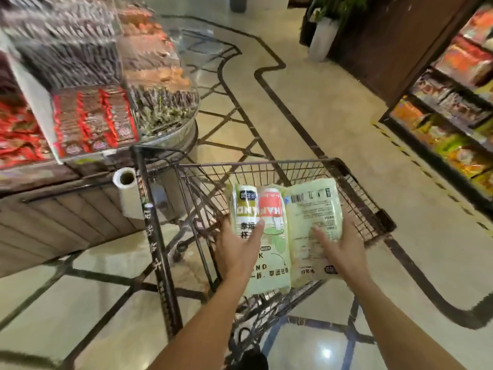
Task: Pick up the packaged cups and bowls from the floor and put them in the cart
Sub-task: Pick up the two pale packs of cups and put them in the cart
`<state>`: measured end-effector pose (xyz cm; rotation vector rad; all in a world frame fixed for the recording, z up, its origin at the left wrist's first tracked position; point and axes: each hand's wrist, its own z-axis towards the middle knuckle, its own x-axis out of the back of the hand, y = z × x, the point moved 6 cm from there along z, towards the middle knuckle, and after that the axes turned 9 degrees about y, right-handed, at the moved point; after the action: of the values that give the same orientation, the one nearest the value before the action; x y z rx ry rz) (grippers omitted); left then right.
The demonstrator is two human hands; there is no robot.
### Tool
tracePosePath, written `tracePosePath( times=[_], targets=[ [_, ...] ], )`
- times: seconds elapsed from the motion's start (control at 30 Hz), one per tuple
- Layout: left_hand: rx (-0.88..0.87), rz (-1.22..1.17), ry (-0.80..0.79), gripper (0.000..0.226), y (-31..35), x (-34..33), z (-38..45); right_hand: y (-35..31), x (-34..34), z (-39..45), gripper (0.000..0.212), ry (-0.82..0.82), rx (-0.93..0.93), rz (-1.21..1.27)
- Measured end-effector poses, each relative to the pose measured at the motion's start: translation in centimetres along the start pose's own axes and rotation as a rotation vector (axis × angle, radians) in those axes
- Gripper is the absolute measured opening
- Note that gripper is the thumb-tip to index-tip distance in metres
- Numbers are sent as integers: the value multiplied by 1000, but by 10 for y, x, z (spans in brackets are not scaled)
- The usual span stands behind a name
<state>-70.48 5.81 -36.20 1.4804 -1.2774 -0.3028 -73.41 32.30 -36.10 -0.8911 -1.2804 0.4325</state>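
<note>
Two pale green packs lie side by side over the wire cart [354, 182], each under one hand. The left hand [237, 249] grips the cup pack [256, 209], thumb across its printed front. The right hand [338, 249] presses spread fingers on the second pack [314, 206], label side up. Snack bins [93, 118] stand left, shelves [453, 108] right, above the tiled floor [306, 102].

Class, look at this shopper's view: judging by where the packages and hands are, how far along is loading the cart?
Done: two light green packages are off the floor, over the wire cart. In hand: the left hand and right hand press on them side by side; whether they rest on the basket is unclear. Left: letting go. No other packages show on the visible floor.
</note>
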Motion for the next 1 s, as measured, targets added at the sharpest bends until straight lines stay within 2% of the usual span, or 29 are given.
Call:
tracePosePath(
  times=[0.1,0.23,0.43,0.6,0.8,0.9,1.0],
  targets=[
    [72,25,48,102,-11,-8,4,26,-21,8,67,-78,-42,11],
    [127,2,92,96,-21,-11,17,36,-48,16,57,-127,-61,72],
    [121,59,198,91,-41,5,35,37,-94,13,70,-205,-68,48],
    [130,236,266,95,-60,18,48,41,-142,-9,71,-321,-32,27],
    [100,425,241,91,-92,-20,51,89,-171,-7,79,-333,-181,4],
    [156,442,238,90,-117,-35,62,100,-189,12,83,-318,-212,-114],
    [198,435,280,86,-146,-35,79,110,-208,30,89,-372,-227,-167]
  ],
)
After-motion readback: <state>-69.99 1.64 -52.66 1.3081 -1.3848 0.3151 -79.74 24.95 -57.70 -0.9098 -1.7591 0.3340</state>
